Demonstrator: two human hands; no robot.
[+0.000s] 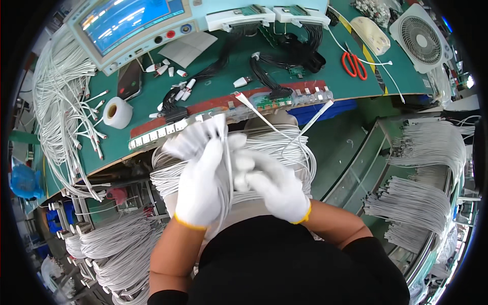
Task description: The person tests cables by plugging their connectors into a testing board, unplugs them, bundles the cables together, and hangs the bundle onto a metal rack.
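Observation:
My left hand (198, 185), in a white glove with a yellow cuff, is closed around a bunch of white cables (185, 144) whose upper ends fan out, blurred by motion. Just to its right my right hand (279, 190), gloved the same way, has its fingers bent toward that bunch. Motion smears those fingers, and whether they grip a cable cannot be told. Under both hands a thick bundle of white cables (284, 160) lies across my lap. Two cable ends from it rest up against a connector strip (211, 111) along the bench's front edge.
A tester with a screen (132, 20) stands on the green bench (223, 76), black wire harnesses (223, 56) running from it. White cables (61, 91) heap at the left, beside a tape roll (118, 113). Red scissors (354, 65) and a fan (421, 39) are at the right. Racks of cables (412, 198) flank me.

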